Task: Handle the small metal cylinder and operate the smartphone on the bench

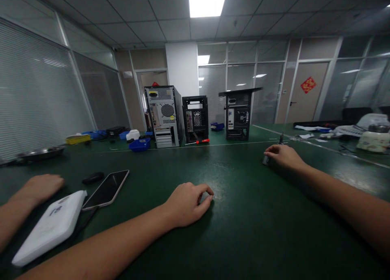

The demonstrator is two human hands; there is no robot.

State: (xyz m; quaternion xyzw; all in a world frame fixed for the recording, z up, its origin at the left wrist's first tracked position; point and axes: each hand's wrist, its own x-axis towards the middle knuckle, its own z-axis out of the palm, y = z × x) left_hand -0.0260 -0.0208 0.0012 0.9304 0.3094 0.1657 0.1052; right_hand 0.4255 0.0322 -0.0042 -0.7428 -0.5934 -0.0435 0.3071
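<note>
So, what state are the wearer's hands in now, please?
Left hand: curled on the green tabletop; can't tell if holding anything.
Right hand: closed on a small, partly hidden grey object.

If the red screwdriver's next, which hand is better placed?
Left hand, probably: it lies nearly in line with the red screwdriver, while the right hand is off to the side, seemingly gripping a grey object.

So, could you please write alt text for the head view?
A person's right hand holds a small grey object at a green table, the left hand partly curled. Three computer tower cases stand behind; another person's hand is at far left.
</note>
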